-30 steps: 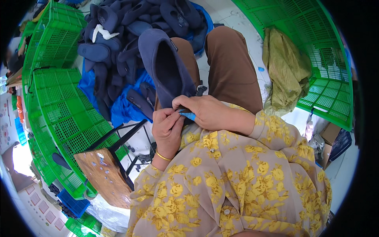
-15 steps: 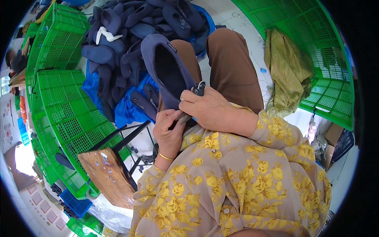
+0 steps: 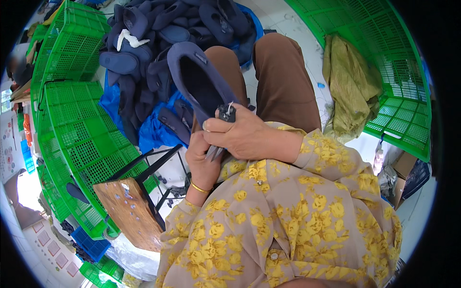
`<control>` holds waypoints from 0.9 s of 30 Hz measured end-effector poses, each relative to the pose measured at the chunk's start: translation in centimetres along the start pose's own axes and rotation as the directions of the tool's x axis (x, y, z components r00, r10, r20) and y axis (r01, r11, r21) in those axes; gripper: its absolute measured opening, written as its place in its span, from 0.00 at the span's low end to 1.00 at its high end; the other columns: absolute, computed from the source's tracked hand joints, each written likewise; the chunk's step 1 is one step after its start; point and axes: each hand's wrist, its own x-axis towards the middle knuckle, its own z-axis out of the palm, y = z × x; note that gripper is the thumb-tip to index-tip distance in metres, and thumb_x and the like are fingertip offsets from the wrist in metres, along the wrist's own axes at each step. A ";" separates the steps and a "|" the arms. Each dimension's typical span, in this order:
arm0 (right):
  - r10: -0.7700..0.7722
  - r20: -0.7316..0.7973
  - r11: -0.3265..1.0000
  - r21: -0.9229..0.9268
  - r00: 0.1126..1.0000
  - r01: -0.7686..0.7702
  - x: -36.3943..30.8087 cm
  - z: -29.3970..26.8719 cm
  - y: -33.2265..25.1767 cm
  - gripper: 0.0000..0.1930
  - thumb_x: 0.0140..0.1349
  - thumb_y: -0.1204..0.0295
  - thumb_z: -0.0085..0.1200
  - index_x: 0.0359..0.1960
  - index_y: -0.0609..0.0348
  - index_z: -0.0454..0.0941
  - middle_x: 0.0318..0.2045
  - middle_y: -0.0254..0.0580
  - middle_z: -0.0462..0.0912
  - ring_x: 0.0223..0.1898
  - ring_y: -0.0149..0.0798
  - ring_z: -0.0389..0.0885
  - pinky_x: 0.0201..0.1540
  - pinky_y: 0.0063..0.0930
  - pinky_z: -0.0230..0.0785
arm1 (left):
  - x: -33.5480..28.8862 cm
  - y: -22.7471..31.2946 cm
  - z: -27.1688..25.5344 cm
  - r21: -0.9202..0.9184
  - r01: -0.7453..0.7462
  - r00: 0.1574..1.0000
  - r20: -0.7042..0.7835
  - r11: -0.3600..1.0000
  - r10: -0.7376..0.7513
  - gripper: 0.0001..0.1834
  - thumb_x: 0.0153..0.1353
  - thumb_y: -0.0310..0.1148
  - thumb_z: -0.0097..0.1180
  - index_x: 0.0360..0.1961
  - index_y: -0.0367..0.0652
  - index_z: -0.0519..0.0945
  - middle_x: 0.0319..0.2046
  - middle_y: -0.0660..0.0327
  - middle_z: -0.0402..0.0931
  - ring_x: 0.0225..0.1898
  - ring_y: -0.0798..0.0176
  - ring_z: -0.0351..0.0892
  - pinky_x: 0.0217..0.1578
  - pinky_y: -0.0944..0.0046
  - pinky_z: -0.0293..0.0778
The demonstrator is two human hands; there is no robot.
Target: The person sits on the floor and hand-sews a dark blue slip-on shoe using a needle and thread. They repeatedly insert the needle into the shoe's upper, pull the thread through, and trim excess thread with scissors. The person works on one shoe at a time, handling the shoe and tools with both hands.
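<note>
A navy slip-on shoe (image 3: 211, 91) is held above my lap, its opening facing up and toe end pointing away to the left. My left hand (image 3: 201, 161), with a gold bangle at the wrist, is closed at the near end of the shoe. My right hand (image 3: 242, 134) is wrapped round a pair of scissors (image 3: 227, 113) with black-wrapped handles. Their grey blades come out below the fist, pointing toward me beside my left fingers. My right fingers lie against the shoe's near edge. Where the left fingertips press is partly hidden.
A heap of navy shoes (image 3: 165, 36) lies on blue plastic sheeting (image 3: 156, 132) ahead, a white scrap (image 3: 129, 40) on top. Green crates (image 3: 81, 153) stand at left, another green crate (image 3: 403, 81) at right with an olive sack (image 3: 348, 86). A wooden-topped stool (image 3: 127, 213) stands at near left.
My right hand has shifted a little left and turned, so the scissors' blades now show below it. The shoe has tilted slightly left. My left fingers have curled in more.
</note>
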 end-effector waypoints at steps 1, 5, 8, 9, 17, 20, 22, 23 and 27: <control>-0.019 -0.130 1.000 0.010 0.991 0.020 0.8 -0.3 -0.2 0.15 0.46 0.75 0.57 0.39 0.51 0.76 0.38 0.35 0.69 0.37 0.38 0.73 0.41 0.35 0.68 | -0.9 -0.6 0.9 -0.206 0.110 0.990 -0.065 0.972 -0.126 0.07 0.50 0.21 0.65 0.32 0.38 0.83 0.32 0.59 0.79 0.36 0.59 0.76 0.38 0.66 0.71; 0.469 -0.244 0.685 0.708 0.849 -0.174 3.0 -1.9 -0.7 0.06 0.59 0.75 0.55 0.37 0.58 0.73 0.31 0.33 0.73 0.29 0.31 0.74 0.37 0.29 0.67 | -0.3 -0.4 -0.5 0.173 -0.044 0.996 0.082 0.984 0.030 0.06 0.51 0.19 0.64 0.32 0.39 0.83 0.32 0.62 0.77 0.35 0.64 0.75 0.38 0.67 0.70; 0.618 0.161 -0.078 0.987 0.770 -0.143 2.0 -4.6 1.1 0.04 0.69 0.75 0.51 0.42 0.58 0.76 0.28 0.28 0.77 0.25 0.21 0.72 0.27 0.17 0.64 | 0.4 0.8 -0.2 0.288 -0.172 0.983 0.111 0.942 0.145 0.09 0.51 0.19 0.66 0.34 0.37 0.84 0.31 0.62 0.76 0.33 0.68 0.73 0.34 0.72 0.69; 0.602 0.138 -0.109 0.990 0.786 -0.090 1.4 -5.5 1.5 0.05 0.69 0.75 0.50 0.43 0.59 0.76 0.28 0.29 0.77 0.24 0.20 0.71 0.25 0.17 0.61 | 0.2 1.1 -0.2 0.286 -0.130 0.991 0.071 0.949 0.114 0.09 0.49 0.20 0.67 0.33 0.38 0.84 0.30 0.61 0.76 0.33 0.64 0.74 0.35 0.68 0.69; 0.541 0.011 -0.130 0.989 0.841 0.071 -1.6 -11.3 0.3 0.15 0.69 0.60 0.49 0.42 0.61 0.74 0.19 0.35 0.70 0.16 0.30 0.64 0.19 0.25 0.57 | 0.4 1.4 0.0 0.317 -0.121 0.992 0.069 0.941 0.105 0.08 0.48 0.23 0.67 0.32 0.40 0.84 0.29 0.59 0.76 0.33 0.59 0.73 0.35 0.65 0.68; 0.345 -0.021 -0.210 0.973 0.938 0.099 -3.1 -14.7 0.7 0.10 0.66 0.68 0.54 0.39 0.63 0.76 0.25 0.39 0.71 0.19 0.33 0.68 0.23 0.29 0.63 | 0.4 1.5 0.0 0.309 -0.131 0.991 0.069 0.942 0.115 0.08 0.48 0.22 0.67 0.32 0.39 0.83 0.29 0.59 0.76 0.33 0.59 0.73 0.35 0.65 0.68; 0.209 -0.052 -0.261 0.959 0.977 0.107 -3.8 -16.6 0.9 0.07 0.64 0.73 0.57 0.37 0.64 0.78 0.29 0.41 0.73 0.22 0.35 0.71 0.25 0.31 0.67 | 0.6 1.5 0.2 0.312 -0.144 0.989 0.089 0.939 0.122 0.09 0.48 0.22 0.67 0.32 0.39 0.83 0.28 0.59 0.75 0.33 0.59 0.73 0.35 0.65 0.68; 0.158 -0.112 -0.259 0.954 0.981 0.151 -3.9 -16.6 0.9 0.06 0.64 0.74 0.57 0.36 0.65 0.79 0.29 0.42 0.73 0.21 0.35 0.71 0.25 0.32 0.68 | 0.7 1.6 0.2 0.318 -0.150 0.987 0.095 0.936 0.126 0.09 0.48 0.22 0.67 0.32 0.39 0.83 0.28 0.59 0.75 0.32 0.59 0.73 0.34 0.65 0.68; 0.012 -0.355 -0.272 0.899 0.935 0.344 -3.3 -14.9 0.7 0.04 0.63 0.78 0.58 0.36 0.68 0.80 0.23 0.42 0.72 0.16 0.34 0.67 0.22 0.31 0.68 | 0.7 2.2 -1.1 0.376 -0.168 0.984 0.121 0.911 0.132 0.10 0.53 0.20 0.65 0.38 0.37 0.81 0.32 0.63 0.73 0.29 0.71 0.70 0.32 0.72 0.68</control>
